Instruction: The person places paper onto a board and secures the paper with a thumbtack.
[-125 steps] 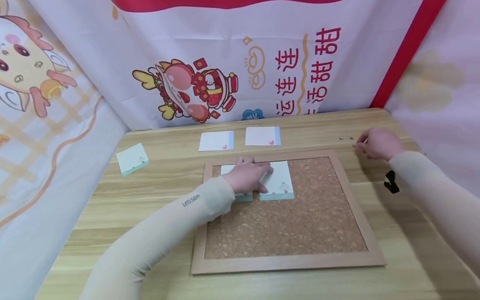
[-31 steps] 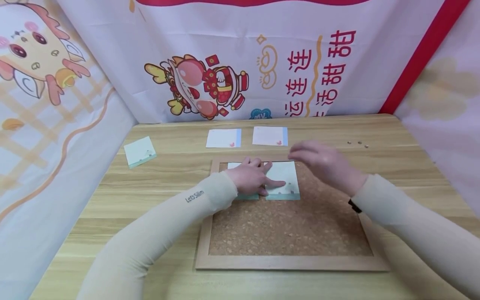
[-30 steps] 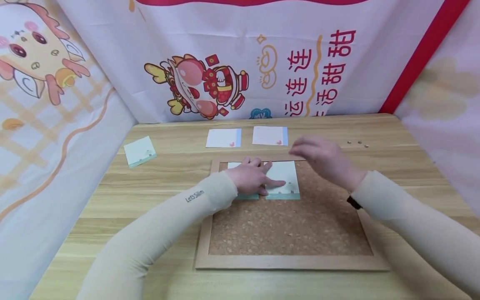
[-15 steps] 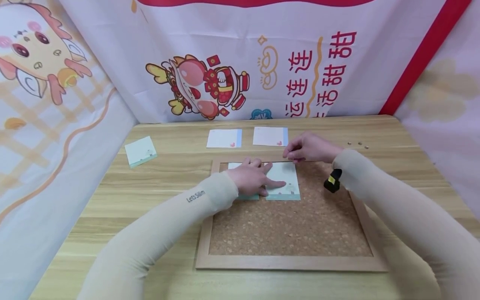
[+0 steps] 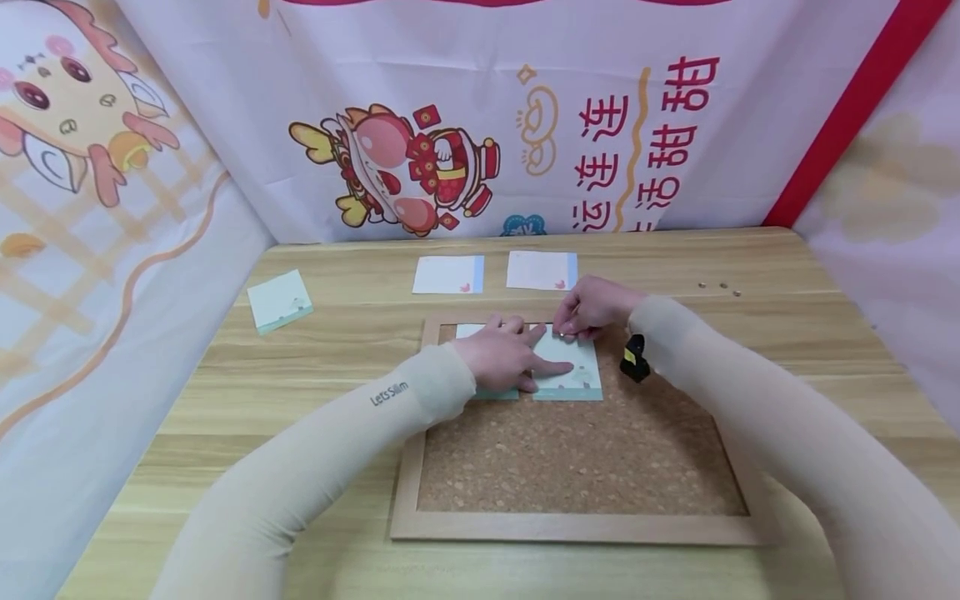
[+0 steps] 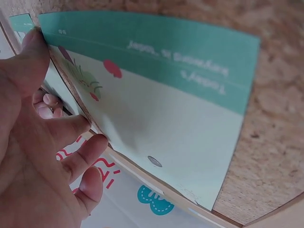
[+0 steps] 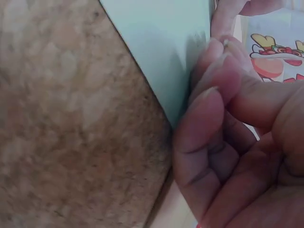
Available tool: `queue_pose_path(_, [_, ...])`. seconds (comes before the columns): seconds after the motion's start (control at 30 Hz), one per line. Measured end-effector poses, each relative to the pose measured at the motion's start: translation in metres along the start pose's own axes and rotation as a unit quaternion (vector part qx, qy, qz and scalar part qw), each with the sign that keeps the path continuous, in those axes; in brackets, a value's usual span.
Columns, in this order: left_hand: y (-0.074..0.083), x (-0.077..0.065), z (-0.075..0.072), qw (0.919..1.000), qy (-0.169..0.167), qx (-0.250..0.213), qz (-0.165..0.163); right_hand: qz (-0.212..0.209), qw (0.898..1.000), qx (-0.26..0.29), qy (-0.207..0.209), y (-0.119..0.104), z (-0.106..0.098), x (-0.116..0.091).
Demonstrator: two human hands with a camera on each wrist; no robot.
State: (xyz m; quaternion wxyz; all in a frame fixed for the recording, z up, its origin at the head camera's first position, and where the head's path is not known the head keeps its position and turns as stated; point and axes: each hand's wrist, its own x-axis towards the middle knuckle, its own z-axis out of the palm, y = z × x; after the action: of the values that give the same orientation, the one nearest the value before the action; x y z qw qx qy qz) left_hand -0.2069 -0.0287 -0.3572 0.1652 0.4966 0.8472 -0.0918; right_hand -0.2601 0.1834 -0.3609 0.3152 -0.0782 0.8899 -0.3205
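Printed cloth [image 5: 465,50] backs a wooden desk [image 5: 352,333], which carries 1 cork board [image 5: 570,527]. Step in hand, as judged: fix the right note [image 5: 570,350] to the cork. It lies near the board's far edge, just beside the left note [image 6: 133,118]. Left hand [image 5: 498,354]: grip released, fingers spread over the 2 notes. Right hand [image 5: 596,302]: grip pinching 1 small metal piece, apparently a tack [image 5: 561,335], at the right note's far edge.

Apply light left-hand pressure so that the paper cannot slide or turn. Set the tack's point square to the cork. Check alignment with the left note, then press straight down until the head seats flush. Leave the left fingertips clear of the point.

Count, notes: 2 on the board; 1 green note [image 5: 280,301] and 2 blue-edged notes [image 5: 448,275] on the desk. Count, tacks: 1 seated tack [image 6: 155,161] in the left note; 1 apparently in the right grip; 3 loose tacks [image 5: 723,285] at the desk's right.
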Motion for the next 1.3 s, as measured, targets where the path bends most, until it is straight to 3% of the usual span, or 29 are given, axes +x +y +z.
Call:
queue_pose_path(0.4, [0.002, -0.002, -0.003, 0.9996, 0.017, 0.021, 0.004, 0.041, 0.999, -0.020, -0.006, -0.016, 0.004, 0.002])
queue_pose_path(1.0, [0.003, -0.001, -0.001, 1.0000, -0.002, -0.001, -0.001, 0.081, 0.997, -0.002, -0.001, -0.024, 0.010, 0.003])
queue_pose_path(1.3, [0.002, 0.000, 0.000, 0.9999, 0.006, 0.011, -0.001, 0.100, 0.995, -0.011, 0.001, -0.026, 0.005, 0.005])
